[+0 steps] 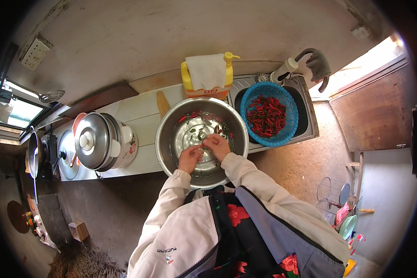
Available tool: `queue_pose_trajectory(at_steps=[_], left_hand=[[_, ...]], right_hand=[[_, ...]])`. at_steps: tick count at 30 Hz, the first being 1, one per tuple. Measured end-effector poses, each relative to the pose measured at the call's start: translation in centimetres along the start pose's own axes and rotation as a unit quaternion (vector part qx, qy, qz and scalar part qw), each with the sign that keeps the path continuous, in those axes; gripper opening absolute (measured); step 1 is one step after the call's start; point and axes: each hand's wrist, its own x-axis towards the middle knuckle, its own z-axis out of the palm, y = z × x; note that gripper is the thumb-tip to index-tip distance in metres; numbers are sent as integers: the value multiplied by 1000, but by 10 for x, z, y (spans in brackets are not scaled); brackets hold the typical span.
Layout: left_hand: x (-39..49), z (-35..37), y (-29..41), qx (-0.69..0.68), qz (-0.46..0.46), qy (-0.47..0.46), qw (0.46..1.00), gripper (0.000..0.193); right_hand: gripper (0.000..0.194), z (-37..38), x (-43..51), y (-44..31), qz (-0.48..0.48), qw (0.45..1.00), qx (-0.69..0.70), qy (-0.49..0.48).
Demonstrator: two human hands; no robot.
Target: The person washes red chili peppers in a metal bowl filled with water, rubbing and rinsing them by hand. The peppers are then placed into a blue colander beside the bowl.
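My left hand (190,158) and my right hand (217,146) meet over a large stainless steel basin (162,139). A small red chili pepper (202,145) shows between their fingertips, mostly hidden by the fingers; both hands pinch it. Water lies in the basin. Red chili peppers (194,114) float along its far side, and dark green bits drift near the middle. To the right, a blue plastic colander (292,121) full of red chili peppers (267,116) rests over the sink.
A steel sink (307,116) with a faucet (288,67) is at right. Behind the basin stand a yellow pump jug (186,74) with a white cloth (206,71) over it. Left on the counter are a lidded electric cooker (125,146) and a pan lid (67,147).
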Motion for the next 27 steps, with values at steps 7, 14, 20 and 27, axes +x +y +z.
queue_pose_trajectory(at_steps=[7,14,20,27], left_hand=[[6,-8,-25,36,-7,1,999,23],[5,-15,-35,34,-16,10,999,20],[8,-14,-39,48,-31,-10,998,18],[8,-20,-45,111,16,29,993,20]], right_hand=[[26,-31,1,-26,7,980,-161,-118],[12,-128,8,-79,42,947,318,0],[24,-192,28,-91,-6,852,503,142],[20,-55,48,-55,42,998,43,27]])
